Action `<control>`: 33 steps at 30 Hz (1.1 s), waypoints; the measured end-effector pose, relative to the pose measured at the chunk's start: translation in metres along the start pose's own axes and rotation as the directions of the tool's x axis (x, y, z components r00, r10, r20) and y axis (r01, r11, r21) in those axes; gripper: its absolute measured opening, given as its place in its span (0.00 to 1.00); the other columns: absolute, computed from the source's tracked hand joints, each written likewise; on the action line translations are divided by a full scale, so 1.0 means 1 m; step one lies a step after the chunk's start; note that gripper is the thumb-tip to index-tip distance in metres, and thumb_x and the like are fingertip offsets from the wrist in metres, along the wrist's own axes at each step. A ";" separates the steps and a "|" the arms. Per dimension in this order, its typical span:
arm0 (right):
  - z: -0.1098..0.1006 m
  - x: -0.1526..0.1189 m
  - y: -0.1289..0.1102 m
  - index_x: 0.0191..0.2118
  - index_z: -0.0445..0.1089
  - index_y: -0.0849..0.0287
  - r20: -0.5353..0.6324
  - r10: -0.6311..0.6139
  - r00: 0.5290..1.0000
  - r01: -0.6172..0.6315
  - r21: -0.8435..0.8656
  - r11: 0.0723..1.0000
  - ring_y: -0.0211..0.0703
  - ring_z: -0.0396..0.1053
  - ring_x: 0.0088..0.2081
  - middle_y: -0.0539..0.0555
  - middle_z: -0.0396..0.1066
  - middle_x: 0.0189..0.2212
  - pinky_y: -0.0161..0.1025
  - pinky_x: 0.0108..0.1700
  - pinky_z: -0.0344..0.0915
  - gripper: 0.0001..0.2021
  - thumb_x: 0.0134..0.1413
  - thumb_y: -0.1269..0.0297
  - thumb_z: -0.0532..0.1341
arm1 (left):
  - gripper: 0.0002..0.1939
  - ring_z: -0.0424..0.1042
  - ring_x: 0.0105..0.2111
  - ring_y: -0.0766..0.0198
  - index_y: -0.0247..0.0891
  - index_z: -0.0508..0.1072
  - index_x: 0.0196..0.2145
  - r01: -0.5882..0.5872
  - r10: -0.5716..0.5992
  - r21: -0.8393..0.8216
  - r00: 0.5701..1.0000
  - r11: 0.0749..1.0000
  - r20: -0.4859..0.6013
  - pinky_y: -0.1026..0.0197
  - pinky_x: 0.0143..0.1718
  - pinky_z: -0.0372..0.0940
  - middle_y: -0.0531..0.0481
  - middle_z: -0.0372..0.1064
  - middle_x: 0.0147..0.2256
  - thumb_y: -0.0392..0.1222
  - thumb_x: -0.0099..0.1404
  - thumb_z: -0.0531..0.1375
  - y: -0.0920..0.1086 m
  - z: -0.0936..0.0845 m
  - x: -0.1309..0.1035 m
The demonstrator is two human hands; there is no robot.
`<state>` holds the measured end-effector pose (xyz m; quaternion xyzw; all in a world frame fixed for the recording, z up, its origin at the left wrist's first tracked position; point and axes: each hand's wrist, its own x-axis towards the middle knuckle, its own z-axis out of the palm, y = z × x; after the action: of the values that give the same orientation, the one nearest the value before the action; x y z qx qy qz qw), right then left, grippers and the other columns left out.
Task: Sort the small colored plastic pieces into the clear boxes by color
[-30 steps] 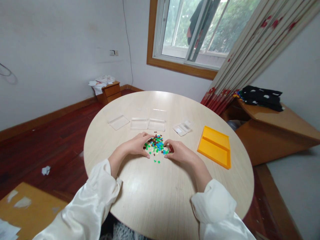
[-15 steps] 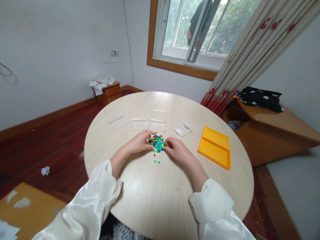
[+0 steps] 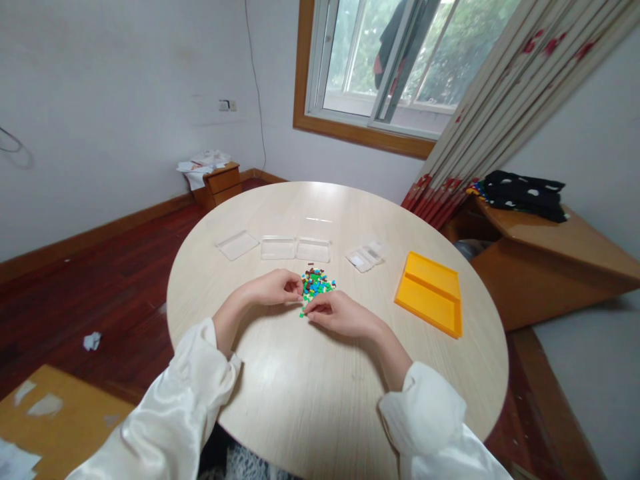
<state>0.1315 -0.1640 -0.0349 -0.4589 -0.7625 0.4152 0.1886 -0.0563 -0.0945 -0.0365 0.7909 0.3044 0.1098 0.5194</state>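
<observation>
A pile of tiny toy building bricks (image 3: 320, 283) in green, blue, brown, yellow and white lies near the middle of the round table (image 3: 310, 393). At the pile's left edge is my left hand (image 3: 281, 287), its fingers curved and the thumb apart from them. My right hand (image 3: 343, 312) rests low at the pile's near side, fingers loosely bent and apart, with the fingertips by a few loose green bricks (image 3: 302, 315). Neither hand visibly holds a brick, though the fingertips partly cover the pieces beside them.
Behind the pile stand clear plastic trays (image 3: 279, 247) and a flat clear lid (image 3: 237, 245). A small clear case (image 3: 365, 257) lies to their right. An orange two-part tray (image 3: 430, 293) sits at the table's right side. A wooden cabinet (image 3: 565, 273) stands beyond the table.
My right hand has moved toward me and left, from the pile's right side to its near edge, by the stray green bricks. My left hand has shifted slightly nearer and left.
</observation>
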 end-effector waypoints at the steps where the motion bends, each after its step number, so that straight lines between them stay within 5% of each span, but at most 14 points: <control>1: -0.001 0.001 0.000 0.33 0.74 0.61 -0.046 -0.007 0.999 0.007 -0.007 1.000 0.38 0.68 0.31 0.53 0.75 0.30 0.35 0.35 0.63 0.08 0.52 0.70 0.57 | 0.10 0.60 0.23 0.71 0.34 0.66 0.25 -0.009 0.009 -0.005 1.000 1.000 -0.018 0.67 0.26 0.55 0.56 0.62 0.21 0.45 0.53 0.60 0.001 0.002 0.001; 7: -0.023 -0.005 0.009 0.31 0.73 0.62 -0.293 0.019 0.956 -0.085 -0.213 0.973 0.39 0.68 0.30 0.54 0.73 0.26 0.37 0.35 0.63 0.11 0.56 0.68 0.54 | 0.11 0.65 0.26 0.67 0.33 0.69 0.28 -0.022 0.039 0.063 0.956 0.998 -0.291 0.64 0.29 0.59 0.50 0.67 0.25 0.45 0.58 0.56 0.000 0.004 0.006; 11: -0.041 -0.016 0.031 0.47 0.70 0.63 -0.413 0.036 0.910 -0.187 -0.330 0.925 0.49 0.67 0.49 0.63 0.70 0.46 0.45 0.51 0.61 0.16 0.53 0.61 0.60 | 0.17 0.69 0.39 0.58 0.32 0.71 0.40 0.021 0.073 0.214 0.902 0.977 -0.425 0.56 0.42 0.63 0.41 0.71 0.40 0.47 0.56 0.60 -0.006 -0.006 0.002; 14: -0.046 -0.024 0.048 0.61 0.54 0.62 -0.334 0.121 0.935 -0.252 -0.385 0.888 0.58 0.44 0.64 0.67 0.47 0.63 0.52 0.62 0.47 0.44 0.37 0.53 0.69 | 0.42 0.58 0.56 0.49 0.33 0.60 0.56 0.042 0.077 0.364 0.949 0.930 -0.307 0.51 0.56 0.53 0.33 0.56 0.58 0.52 0.47 0.67 -0.016 -0.016 -0.005; 17: -0.042 -0.026 0.055 0.66 0.39 0.61 -0.236 0.223 0.946 -0.306 -0.413 0.858 0.60 0.26 0.66 0.68 0.31 0.66 0.58 0.64 0.33 0.59 0.31 0.46 0.69 | 0.56 0.43 0.63 0.45 0.36 0.48 0.62 0.051 0.051 0.489 0.980 0.871 -0.193 0.47 0.61 0.41 0.33 0.42 0.64 0.59 0.42 0.67 -0.031 -0.022 -0.010; 24: -0.029 -0.018 0.040 0.66 0.21 0.63 -0.102 0.393 0.914 -0.396 -0.438 0.807 0.54 0.14 0.65 0.64 0.18 0.66 0.55 0.64 0.22 0.65 0.33 0.40 0.65 | 0.65 0.26 0.64 0.41 0.34 0.34 0.65 0.148 -0.145 0.647 0.988 0.748 -0.058 0.38 0.60 0.27 0.29 0.24 0.65 0.68 0.41 0.62 -0.033 -0.016 -0.011; 33: -0.024 -0.013 0.039 0.66 0.22 0.67 -0.063 0.481 0.874 -0.435 -0.539 0.721 0.53 0.13 0.65 0.62 0.16 0.66 0.55 0.63 0.19 0.64 0.34 0.36 0.62 | 0.65 0.25 0.64 0.40 0.31 0.33 0.65 0.198 -0.208 0.738 0.975 0.645 -0.080 0.37 0.59 0.26 0.28 0.22 0.64 0.71 0.43 0.59 -0.031 -0.003 -0.009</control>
<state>0.1750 -0.1548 -0.0511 -0.6496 -0.7171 0.2368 -0.0874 -0.0762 -0.0893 -0.0616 0.8948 0.4060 -0.0870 0.1640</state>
